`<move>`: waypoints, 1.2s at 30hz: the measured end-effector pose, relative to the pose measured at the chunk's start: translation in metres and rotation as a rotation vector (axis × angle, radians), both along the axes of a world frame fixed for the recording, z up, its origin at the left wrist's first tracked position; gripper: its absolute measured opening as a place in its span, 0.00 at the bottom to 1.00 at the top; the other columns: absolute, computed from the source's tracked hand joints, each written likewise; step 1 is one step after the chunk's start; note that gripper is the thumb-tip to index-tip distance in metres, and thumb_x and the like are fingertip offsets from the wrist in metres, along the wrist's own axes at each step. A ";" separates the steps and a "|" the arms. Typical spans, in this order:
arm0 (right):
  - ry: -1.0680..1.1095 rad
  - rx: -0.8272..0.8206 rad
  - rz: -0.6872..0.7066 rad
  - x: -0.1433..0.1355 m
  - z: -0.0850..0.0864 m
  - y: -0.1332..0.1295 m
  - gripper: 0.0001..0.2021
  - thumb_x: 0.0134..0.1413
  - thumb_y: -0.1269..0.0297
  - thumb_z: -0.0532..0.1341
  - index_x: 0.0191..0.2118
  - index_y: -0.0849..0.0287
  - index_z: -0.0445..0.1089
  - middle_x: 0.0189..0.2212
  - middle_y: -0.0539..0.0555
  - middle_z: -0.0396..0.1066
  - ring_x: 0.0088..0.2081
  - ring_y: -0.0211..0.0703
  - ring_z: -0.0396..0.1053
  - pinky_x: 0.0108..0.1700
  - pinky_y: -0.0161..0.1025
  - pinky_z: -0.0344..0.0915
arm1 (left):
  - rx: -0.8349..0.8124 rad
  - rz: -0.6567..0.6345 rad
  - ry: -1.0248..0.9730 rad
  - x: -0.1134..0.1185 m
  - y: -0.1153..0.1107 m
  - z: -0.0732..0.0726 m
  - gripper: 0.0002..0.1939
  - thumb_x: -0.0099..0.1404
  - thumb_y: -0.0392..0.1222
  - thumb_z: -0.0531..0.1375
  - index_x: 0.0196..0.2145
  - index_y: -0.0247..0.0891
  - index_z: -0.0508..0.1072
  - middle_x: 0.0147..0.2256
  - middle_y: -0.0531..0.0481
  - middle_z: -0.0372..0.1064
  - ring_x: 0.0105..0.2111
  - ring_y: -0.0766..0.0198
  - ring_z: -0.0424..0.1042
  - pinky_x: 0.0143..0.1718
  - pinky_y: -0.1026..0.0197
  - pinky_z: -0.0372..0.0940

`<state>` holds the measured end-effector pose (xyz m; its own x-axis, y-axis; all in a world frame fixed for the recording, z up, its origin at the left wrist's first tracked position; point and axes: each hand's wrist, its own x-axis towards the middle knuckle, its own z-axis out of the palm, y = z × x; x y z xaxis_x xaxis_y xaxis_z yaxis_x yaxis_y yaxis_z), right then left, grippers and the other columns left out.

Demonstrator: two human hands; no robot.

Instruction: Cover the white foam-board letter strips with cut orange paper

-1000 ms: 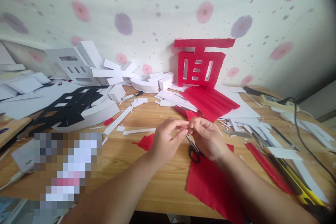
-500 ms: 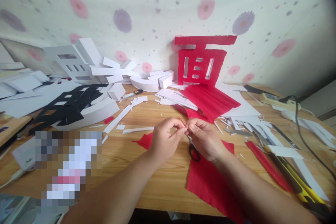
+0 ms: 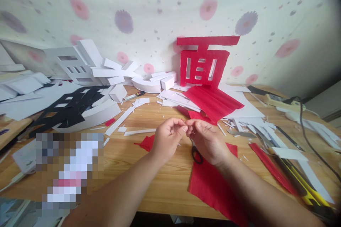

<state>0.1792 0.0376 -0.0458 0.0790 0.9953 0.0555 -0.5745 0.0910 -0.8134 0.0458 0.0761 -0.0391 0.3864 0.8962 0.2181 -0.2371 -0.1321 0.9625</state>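
Note:
Over the middle of the table, my left hand [image 3: 167, 138] and my right hand [image 3: 209, 140] meet at the fingertips. Both are pinched closed around something small, with a trace of red at the left fingertips; most of it is hidden. Below my right hand lie scissors with a black handle [image 3: 197, 154], partly covered by it. Under the scissors a large red sheet [image 3: 213, 188] reaches the front edge. A small red scrap [image 3: 147, 143] lies left of my left hand. Behind them stands a red-covered cut-out character [image 3: 204, 65].
White foam shapes [image 3: 106, 71] and a black cut-out [image 3: 71, 104] fill the back left. A utility knife [image 3: 133, 96] lies behind my left hand. To the right are white scraps [image 3: 242, 124], a yellow-black tool [image 3: 306, 184], a red strip [image 3: 271, 166] and a power strip [image 3: 282, 102] with its cable.
The fingertips of both hands have shifted slightly, and the thin red piece that stuck up between them now barely shows. My right hand's fingers have turned a little.

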 end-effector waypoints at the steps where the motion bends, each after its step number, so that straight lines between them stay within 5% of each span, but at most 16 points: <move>1: -0.017 0.009 -0.001 0.000 -0.001 0.000 0.12 0.47 0.54 0.70 0.34 0.56 0.80 0.28 0.52 0.73 0.32 0.37 0.66 0.39 0.35 0.63 | -0.025 0.004 -0.022 0.001 0.000 0.000 0.07 0.58 0.41 0.64 0.32 0.36 0.71 0.30 0.51 0.75 0.31 0.66 0.74 0.37 0.63 0.68; 6: -0.225 0.126 -0.039 -0.001 -0.007 -0.003 0.13 0.57 0.53 0.62 0.43 0.52 0.78 0.40 0.55 0.72 0.42 0.45 0.67 0.49 0.45 0.62 | -0.104 0.038 -0.050 0.004 0.000 0.000 0.11 0.51 0.39 0.69 0.30 0.36 0.72 0.29 0.53 0.74 0.31 0.67 0.73 0.36 0.64 0.67; 11: -0.418 0.193 -0.044 0.000 -0.011 -0.006 0.14 0.61 0.54 0.59 0.49 0.49 0.75 0.46 0.55 0.69 0.48 0.46 0.65 0.51 0.44 0.61 | -0.126 0.086 -0.018 0.003 0.002 -0.003 0.08 0.55 0.41 0.66 0.30 0.35 0.72 0.27 0.52 0.73 0.29 0.66 0.72 0.35 0.62 0.66; 17: -0.156 0.103 -0.078 0.007 -0.004 0.000 0.15 0.55 0.52 0.63 0.46 0.50 0.77 0.40 0.54 0.75 0.42 0.44 0.69 0.47 0.43 0.64 | -0.123 0.128 -0.032 -0.001 0.009 -0.003 0.08 0.56 0.41 0.65 0.28 0.35 0.72 0.27 0.53 0.71 0.30 0.67 0.70 0.37 0.64 0.64; 27: 0.075 0.155 -0.234 0.037 0.025 0.000 0.20 0.56 0.43 0.57 0.43 0.50 0.77 0.45 0.52 0.74 0.50 0.47 0.69 0.56 0.46 0.63 | -0.186 0.182 0.043 -0.001 0.018 -0.007 0.06 0.55 0.40 0.64 0.26 0.34 0.71 0.25 0.54 0.70 0.28 0.68 0.70 0.38 0.63 0.64; 31: 0.114 0.174 -0.233 0.040 0.035 -0.006 0.24 0.56 0.38 0.52 0.43 0.46 0.76 0.46 0.50 0.74 0.54 0.47 0.67 0.58 0.48 0.61 | -0.213 0.022 0.049 0.005 0.009 -0.007 0.07 0.56 0.41 0.64 0.27 0.35 0.71 0.27 0.51 0.73 0.30 0.67 0.72 0.39 0.61 0.65; 36: 0.047 0.140 -0.195 0.030 0.039 -0.012 0.26 0.53 0.32 0.49 0.44 0.40 0.75 0.37 0.50 0.75 0.42 0.47 0.71 0.50 0.50 0.65 | -0.267 -0.267 -0.093 0.017 -0.008 -0.013 0.09 0.57 0.41 0.66 0.27 0.36 0.70 0.39 0.46 0.75 0.39 0.62 0.74 0.46 0.55 0.66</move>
<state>0.2094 0.0252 -0.0072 0.2747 0.9437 0.1841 -0.5720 0.3143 -0.7577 0.0629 0.0678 -0.0521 0.6036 0.7965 0.0360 -0.3170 0.1982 0.9275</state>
